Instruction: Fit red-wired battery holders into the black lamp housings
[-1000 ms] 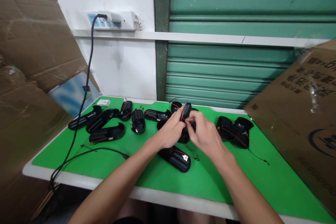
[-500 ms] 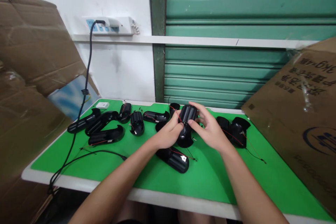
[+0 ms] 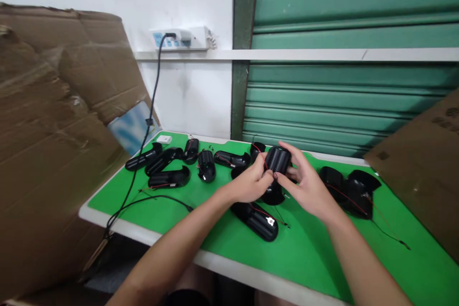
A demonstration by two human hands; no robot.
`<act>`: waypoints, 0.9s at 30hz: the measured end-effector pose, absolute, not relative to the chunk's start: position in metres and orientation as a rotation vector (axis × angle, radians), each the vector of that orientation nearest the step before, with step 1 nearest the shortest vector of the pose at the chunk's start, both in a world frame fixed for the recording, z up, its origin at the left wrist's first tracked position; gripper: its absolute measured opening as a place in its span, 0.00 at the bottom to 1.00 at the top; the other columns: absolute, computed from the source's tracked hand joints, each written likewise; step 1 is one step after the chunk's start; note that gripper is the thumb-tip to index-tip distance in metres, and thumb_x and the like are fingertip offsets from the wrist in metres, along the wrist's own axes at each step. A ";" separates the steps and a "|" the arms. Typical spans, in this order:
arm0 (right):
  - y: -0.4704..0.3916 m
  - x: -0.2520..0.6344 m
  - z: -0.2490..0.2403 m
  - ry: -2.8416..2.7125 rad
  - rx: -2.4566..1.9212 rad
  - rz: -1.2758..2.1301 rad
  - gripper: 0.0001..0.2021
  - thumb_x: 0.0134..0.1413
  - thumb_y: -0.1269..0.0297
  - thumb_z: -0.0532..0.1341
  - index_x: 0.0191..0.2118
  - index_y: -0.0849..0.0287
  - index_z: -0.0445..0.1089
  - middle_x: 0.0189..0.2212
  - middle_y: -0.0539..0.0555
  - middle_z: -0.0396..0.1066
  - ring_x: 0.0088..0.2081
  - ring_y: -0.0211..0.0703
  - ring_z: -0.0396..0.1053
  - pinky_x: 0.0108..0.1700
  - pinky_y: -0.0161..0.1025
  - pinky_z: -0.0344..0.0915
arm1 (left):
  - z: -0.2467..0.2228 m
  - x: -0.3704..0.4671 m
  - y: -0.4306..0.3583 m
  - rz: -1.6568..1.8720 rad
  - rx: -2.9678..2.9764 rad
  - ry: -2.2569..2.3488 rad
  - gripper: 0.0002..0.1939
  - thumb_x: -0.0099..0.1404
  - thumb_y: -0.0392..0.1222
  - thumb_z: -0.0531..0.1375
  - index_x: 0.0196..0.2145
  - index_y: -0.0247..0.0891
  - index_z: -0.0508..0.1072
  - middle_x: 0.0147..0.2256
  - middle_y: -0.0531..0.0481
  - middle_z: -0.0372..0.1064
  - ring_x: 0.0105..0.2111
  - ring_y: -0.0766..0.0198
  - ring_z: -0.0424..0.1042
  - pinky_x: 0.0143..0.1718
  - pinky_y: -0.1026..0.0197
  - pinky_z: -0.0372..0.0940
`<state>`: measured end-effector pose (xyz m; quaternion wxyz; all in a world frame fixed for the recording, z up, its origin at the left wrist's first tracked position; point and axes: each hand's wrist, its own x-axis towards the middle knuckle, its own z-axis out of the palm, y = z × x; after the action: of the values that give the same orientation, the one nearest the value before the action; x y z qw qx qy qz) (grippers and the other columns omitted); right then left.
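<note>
Holding a ribbed black plastic shell [image 3: 278,158] above the green-topped table [image 3: 304,260].
Person's left hand [image 3: 254,181] pinches the shell's lower left corner, right hand [image 3: 305,185] kinda cups the other side, similar black parts [image 3: 207,165] lying around.

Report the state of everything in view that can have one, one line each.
Ridged black plastic casing: held between the bare left hand and bare right hand.
Long black plastic casing with red wire: lying down, wire end loose.
Slim black power cable: top end plugged in at the white plastic socket strip.
Green slatted metal shutter: down.
Brown cardboard at left: creased, torn.
</note>
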<state>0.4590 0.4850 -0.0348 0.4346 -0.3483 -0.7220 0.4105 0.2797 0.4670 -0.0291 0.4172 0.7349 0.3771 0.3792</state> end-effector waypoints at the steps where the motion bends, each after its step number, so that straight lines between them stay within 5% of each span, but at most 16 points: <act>1: 0.485 0.459 -0.036 -1.796 -0.867 1.023 0.35 0.59 0.60 0.63 0.69 0.52 0.52 0.60 0.64 0.65 0.40 0.35 0.77 0.46 0.36 0.76 | -0.030 0.279 0.467 0.952 1.855 0.942 0.24 0.71 0.42 0.47 0.61 0.31 0.53 0.54 0.36 0.62 0.56 0.54 0.64 0.65 0.47 0.58; 9: 0.484 0.454 -0.040 -1.779 -0.837 1.011 0.34 0.58 0.56 0.65 0.67 0.51 0.54 0.59 0.63 0.66 0.42 0.37 0.77 0.45 0.36 0.76 | -0.029 0.277 0.464 0.925 1.868 0.953 0.23 0.72 0.43 0.46 0.61 0.31 0.53 0.49 0.39 0.65 0.52 0.55 0.68 0.69 0.45 0.54; 18: 0.482 0.445 -0.038 -1.731 -0.830 0.993 0.31 0.58 0.61 0.64 0.64 0.52 0.54 0.58 0.62 0.66 0.46 0.37 0.77 0.49 0.36 0.75 | -0.032 0.282 0.465 0.989 1.891 0.948 0.23 0.72 0.42 0.44 0.60 0.27 0.53 0.57 0.28 0.61 0.56 0.52 0.66 0.65 0.45 0.58; 27: 0.483 0.454 -0.031 -1.717 -0.795 1.127 0.32 0.57 0.63 0.64 0.65 0.51 0.54 0.59 0.61 0.67 0.48 0.38 0.76 0.50 0.38 0.75 | -0.020 0.278 0.464 0.926 1.674 0.973 0.22 0.71 0.44 0.48 0.60 0.35 0.58 0.60 0.41 0.61 0.62 0.55 0.59 0.68 0.50 0.51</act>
<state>0.4536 0.4827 -0.0313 0.4525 -0.3219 -0.6951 0.4564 0.2784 0.4644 -0.0203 0.4773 0.6855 0.3984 0.3789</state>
